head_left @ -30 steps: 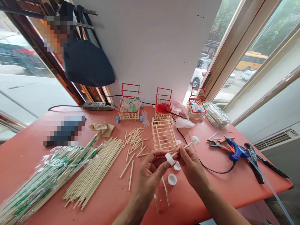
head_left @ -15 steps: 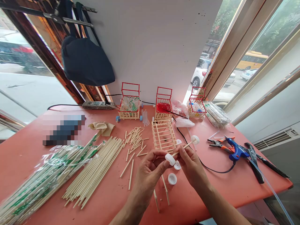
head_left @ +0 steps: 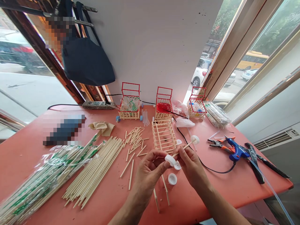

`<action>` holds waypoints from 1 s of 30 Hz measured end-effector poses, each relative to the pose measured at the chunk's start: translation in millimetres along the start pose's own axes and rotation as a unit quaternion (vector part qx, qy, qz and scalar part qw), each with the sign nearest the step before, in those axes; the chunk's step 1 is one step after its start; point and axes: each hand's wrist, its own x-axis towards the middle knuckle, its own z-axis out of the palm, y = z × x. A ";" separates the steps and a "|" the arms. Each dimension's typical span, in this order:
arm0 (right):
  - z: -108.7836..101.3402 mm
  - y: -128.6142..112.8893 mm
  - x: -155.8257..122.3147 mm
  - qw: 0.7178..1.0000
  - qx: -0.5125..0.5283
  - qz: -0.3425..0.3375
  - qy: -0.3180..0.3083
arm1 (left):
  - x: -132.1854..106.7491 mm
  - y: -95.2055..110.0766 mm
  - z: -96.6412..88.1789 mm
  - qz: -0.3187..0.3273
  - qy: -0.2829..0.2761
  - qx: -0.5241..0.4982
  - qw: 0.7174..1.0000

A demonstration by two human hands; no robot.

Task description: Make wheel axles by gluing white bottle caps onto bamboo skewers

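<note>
My left hand (head_left: 150, 172) pinches a white bottle cap (head_left: 170, 160) on the near end of a thin wooden stick (head_left: 185, 147). My right hand (head_left: 191, 165) grips the same stick just past that cap. A second white cap (head_left: 195, 139) sits on the stick's far end. Two loose white caps (head_left: 172, 178) lie on the red table (head_left: 35, 156) under my hands. A small wooden lattice frame (head_left: 163, 135) stands just beyond my fingers.
Long bamboo sticks (head_left: 98, 168) and wrapped chopsticks (head_left: 39, 181) lie at left, short cut sticks (head_left: 136, 140) in the middle. A blue glue gun (head_left: 236, 150), pliers (head_left: 219, 143) and scissors (head_left: 255, 162) lie at right. Three red-framed stick baskets (head_left: 129, 104) stand by the wall.
</note>
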 end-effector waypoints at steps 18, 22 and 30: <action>-0.9 -0.5 0.4 1.000 0.000 -0.002 0.021 | -5.3 5.1 4.2 -0.015 0.015 0.022 1.000; -1.9 0.6 1.1 1.000 -0.001 -0.003 0.029 | -7.4 5.3 1.8 -0.009 0.004 0.061 0.998; 3.0 -10.6 -2.6 0.995 -0.053 -0.072 0.045 | -10.1 5.1 2.5 0.007 0.020 0.057 0.998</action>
